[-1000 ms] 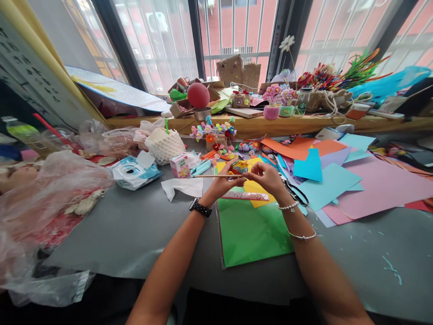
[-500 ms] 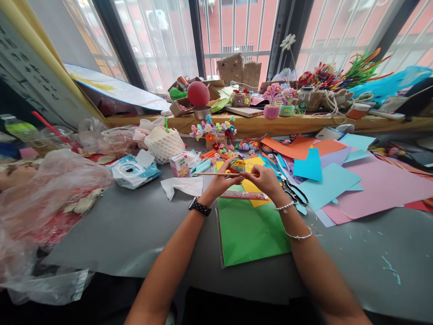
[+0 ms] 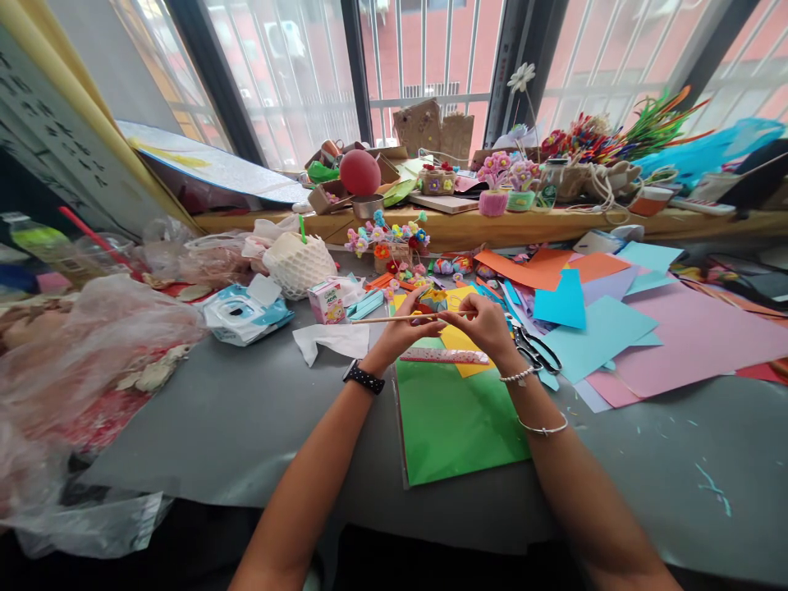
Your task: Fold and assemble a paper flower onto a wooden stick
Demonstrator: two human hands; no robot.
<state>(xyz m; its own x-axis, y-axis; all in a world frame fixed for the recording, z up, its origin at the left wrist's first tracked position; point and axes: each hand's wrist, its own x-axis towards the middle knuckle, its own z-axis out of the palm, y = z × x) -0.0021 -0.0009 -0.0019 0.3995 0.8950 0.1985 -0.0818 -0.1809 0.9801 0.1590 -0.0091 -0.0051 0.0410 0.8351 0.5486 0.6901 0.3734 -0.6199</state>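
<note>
A thin wooden stick (image 3: 385, 319) lies level across both hands above the table. My left hand (image 3: 406, 327) is closed round its middle, with the fingers curled up behind. My right hand (image 3: 483, 327) pinches the stick near its right end, thumb and forefinger together. Orange and yellow bits (image 3: 432, 300) show just behind the stick, between the hands; whether I hold them I cannot tell. Below the hands a pink patterned ruler (image 3: 444, 356) rests on yellow paper (image 3: 471, 363) and a green sheet (image 3: 461, 427). Black-handled scissors (image 3: 538, 349) lie right of my right wrist.
Blue, pink and orange paper (image 3: 695, 345) spreads over the right side. To the left are a wet-wipe pack (image 3: 246, 312), a small pink box (image 3: 326, 302) and plastic bags (image 3: 92, 353). Craft flowers (image 3: 394, 238) stand before the crowded windowsill (image 3: 264, 220).
The stick has tilted slightly, its left end dipping and its right end showing more above my right hand. Both hands stay in nearly the same place.
</note>
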